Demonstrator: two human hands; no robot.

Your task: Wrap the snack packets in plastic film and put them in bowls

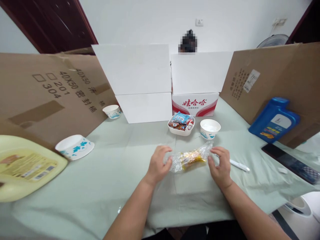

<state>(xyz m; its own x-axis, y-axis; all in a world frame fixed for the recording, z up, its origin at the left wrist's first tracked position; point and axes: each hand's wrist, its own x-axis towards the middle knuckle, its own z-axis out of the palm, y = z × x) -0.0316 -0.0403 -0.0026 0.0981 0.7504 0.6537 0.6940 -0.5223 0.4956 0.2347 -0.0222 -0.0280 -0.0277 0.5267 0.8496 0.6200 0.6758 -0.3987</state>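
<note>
A clear bubble-wrapped bundle with something golden-yellow inside lies on the cloth between my two hands; what is inside cannot be made out. At its left end is my left hand, thumb and fingers apart and curved toward the wrap. My right hand stands at the other end, its fingers spread and close against the plastic. Just beyond the bundle are a white dish of small wrapped packets and a paper bowl. A white pen lies right of my right hand.
White boxes stand at the back, with large cardboard cartons at both sides. A yellow jug and upturned paper bowl are at left; a blue bottle and phone at right. A person's head shows behind.
</note>
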